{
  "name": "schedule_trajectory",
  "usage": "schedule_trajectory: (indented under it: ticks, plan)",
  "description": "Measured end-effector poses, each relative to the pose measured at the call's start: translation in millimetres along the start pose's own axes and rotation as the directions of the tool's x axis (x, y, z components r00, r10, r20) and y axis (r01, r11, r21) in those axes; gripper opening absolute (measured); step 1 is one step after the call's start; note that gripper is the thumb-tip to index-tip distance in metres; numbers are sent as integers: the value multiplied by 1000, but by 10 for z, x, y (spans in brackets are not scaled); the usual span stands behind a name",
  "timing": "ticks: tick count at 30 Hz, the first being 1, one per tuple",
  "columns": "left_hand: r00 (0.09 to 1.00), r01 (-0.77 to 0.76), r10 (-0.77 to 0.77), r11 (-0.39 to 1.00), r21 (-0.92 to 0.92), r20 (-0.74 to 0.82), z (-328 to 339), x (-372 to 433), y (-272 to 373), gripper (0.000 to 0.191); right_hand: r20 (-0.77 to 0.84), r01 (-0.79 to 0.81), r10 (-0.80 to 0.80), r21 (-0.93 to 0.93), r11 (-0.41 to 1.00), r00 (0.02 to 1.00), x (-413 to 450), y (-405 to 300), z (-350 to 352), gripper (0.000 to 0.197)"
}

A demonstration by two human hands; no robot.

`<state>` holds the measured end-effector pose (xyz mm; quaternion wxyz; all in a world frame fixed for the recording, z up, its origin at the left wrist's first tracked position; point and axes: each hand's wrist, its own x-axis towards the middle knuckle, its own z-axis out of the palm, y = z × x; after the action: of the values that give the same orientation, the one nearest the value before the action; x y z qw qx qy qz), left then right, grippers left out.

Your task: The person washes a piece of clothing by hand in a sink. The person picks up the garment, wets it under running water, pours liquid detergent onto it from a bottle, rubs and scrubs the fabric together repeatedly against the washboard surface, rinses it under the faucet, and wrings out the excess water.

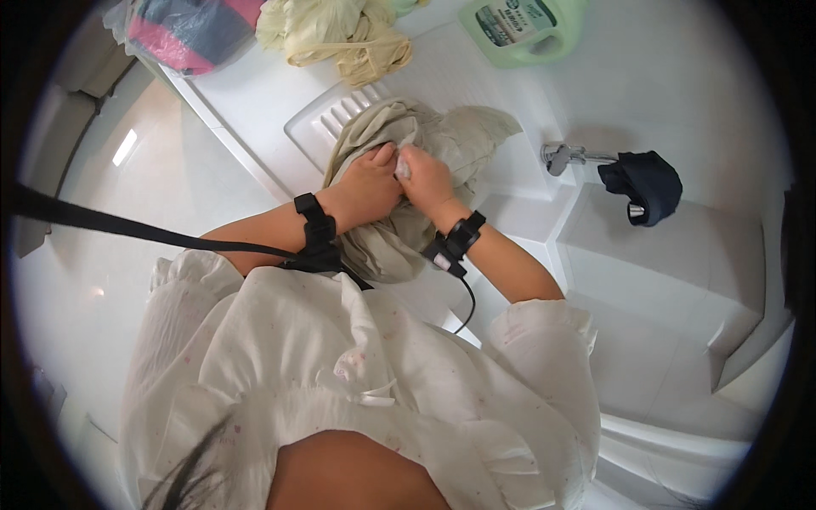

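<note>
A wet-looking beige-grey cloth (pixel 398 248) is bunched over a white laundry sink (pixel 268 127), partly covering its moulded washboard ridges (pixel 347 113). My left hand (pixel 366 188) grips the bunched fabric with curled fingers. Right beside it, almost touching, my right hand (pixel 426 182) is closed on the same cloth. A small whitish patch shows at the right hand's fingers; whether it is lather or fabric I cannot tell. Part of the cloth (pixel 478 131) spreads out beyond the right hand. Folds and hands hide most of the sink's bowl.
Pale yellow fabric (pixel 338 38) lies heaped at the back, left of a green detergent jug (pixel 526 32). A clear plastic bag (pixel 191 32) holds pink and grey items. On the right, dark cloth (pixel 644 185) hangs over a chrome wall tap (pixel 564 156). A cable (pixel 473 306) trails from my right wristband.
</note>
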<state>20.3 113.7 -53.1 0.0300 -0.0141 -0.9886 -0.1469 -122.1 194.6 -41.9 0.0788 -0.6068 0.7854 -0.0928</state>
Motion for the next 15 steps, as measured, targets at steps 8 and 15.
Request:
schedule_trajectory:
  ticks: [8,15]
  plan:
    - [950,36,-65,994,-100,-305,92,-15,26,35,28,-30,37,-222,975,999,319,293,6,12]
    - [963,49,-62,997,-56,-264,50,-12,95,34,51,36,-23,-278,960,998,369,379,-158,11]
